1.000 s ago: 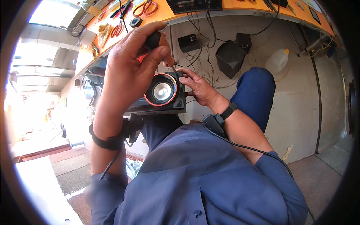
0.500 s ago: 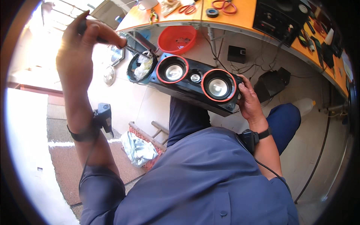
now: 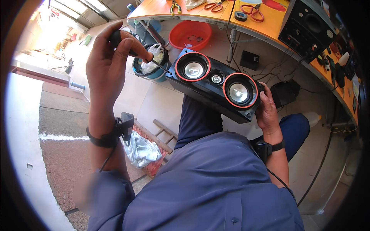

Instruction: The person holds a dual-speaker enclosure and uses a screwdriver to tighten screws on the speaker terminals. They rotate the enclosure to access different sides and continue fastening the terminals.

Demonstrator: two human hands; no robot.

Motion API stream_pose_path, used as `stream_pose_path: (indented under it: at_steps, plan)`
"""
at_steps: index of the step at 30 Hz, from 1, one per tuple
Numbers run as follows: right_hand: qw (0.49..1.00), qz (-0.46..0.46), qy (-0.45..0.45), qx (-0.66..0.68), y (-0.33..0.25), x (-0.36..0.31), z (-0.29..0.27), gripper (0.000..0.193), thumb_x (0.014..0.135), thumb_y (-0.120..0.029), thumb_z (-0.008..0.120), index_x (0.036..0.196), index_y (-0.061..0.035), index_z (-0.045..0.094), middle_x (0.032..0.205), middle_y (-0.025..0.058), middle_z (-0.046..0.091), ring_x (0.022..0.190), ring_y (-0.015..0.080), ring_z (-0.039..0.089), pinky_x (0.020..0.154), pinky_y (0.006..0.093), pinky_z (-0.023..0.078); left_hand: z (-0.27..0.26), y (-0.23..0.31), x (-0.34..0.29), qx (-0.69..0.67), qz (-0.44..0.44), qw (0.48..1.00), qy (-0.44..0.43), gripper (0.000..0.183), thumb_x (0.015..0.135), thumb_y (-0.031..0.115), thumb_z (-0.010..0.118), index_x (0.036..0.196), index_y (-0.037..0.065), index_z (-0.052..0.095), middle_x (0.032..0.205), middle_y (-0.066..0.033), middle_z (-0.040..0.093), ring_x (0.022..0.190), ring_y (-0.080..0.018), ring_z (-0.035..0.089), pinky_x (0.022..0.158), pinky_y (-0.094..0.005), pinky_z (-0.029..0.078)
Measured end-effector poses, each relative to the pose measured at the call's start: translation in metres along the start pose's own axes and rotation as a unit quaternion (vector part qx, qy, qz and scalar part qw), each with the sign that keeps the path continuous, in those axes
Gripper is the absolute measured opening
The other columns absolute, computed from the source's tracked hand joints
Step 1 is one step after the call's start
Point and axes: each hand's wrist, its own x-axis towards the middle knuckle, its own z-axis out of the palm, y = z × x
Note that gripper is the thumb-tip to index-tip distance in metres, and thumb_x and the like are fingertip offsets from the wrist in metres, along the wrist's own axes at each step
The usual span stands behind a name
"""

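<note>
A black speaker box (image 3: 200, 93) lies tilted across my raised knee. Its front faces up, with two red-ringed cones and a small round driver between them. My right hand (image 3: 268, 109) grips the right end, its fingers partly hidden behind the box. In my left hand (image 3: 111, 57) is a screwdriver (image 3: 158, 64) with a dark and brownish handle, fingers wrapped round it. The shaft slants down to the right. Its tip is at the near left corner of the front panel; whether it sits in a screw I cannot make out.
A workbench (image 3: 185, 10) runs across the far side, holding pliers (image 3: 175, 7), scissors (image 3: 252, 12), black tape (image 3: 241, 15) and another speaker (image 3: 306, 29). Below stand a red basin (image 3: 192, 32) and a lined bin (image 3: 154, 73). A small stool (image 3: 152, 148) with a cloth is at left; cables trail at right.
The screwdriver tip has shifted from the far left corner of the speaker to its near left corner. My right hand keeps its hold, and the whole view has swung slightly.
</note>
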Motion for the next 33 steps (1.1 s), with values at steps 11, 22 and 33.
stream_pose_path:
  at_steps: [11, 22, 33]
  plan:
    - [1.0, -0.007, 0.002, -0.016, 0.0009, -0.0002, 0.0001, 0.044, 0.101, -0.025, 0.067, 0.143, -0.0165, 0.057, 0.134, 0.0023, 0.064, 0.121, 0.0182, 0.061, 0.099, 0.036, 0.052, -0.0006, -0.0049, -0.0028, -0.005, -0.006, 1.0, 0.002, 0.035, 0.106, 0.007, 0.055, 0.136, -0.009, 0.048, 0.09, -0.0144, 0.07, 0.082, -0.0233, 0.075, 0.077, -0.0348, 0.063]
    - [1.0, -0.008, 0.003, -0.026, -0.0001, -0.0006, 0.0003, 0.045, 0.101, -0.026, 0.066, 0.143, -0.0162, 0.056, 0.134, 0.002, 0.063, 0.121, 0.0178, 0.06, 0.099, 0.0349, 0.052, -0.0042, -0.0078, -0.0027, 0.013, -0.004, 1.0, 0.002, 0.035, 0.106, 0.007, 0.054, 0.136, -0.009, 0.047, 0.092, -0.0148, 0.07, 0.082, -0.0232, 0.075, 0.077, -0.0348, 0.063]
    - [1.0, -0.003, 0.005, -0.021, 0.0006, -0.0008, -0.0005, 0.045, 0.101, -0.026, 0.066, 0.144, -0.0162, 0.056, 0.134, 0.0022, 0.063, 0.121, 0.0174, 0.06, 0.098, 0.0343, 0.052, -0.0027, -0.0081, -0.0037, 0.026, -0.005, 1.0, -0.002, 0.035, 0.108, 0.01, 0.052, 0.139, -0.006, 0.047, 0.092, -0.0149, 0.071, 0.083, -0.0242, 0.076, 0.076, -0.0346, 0.063]
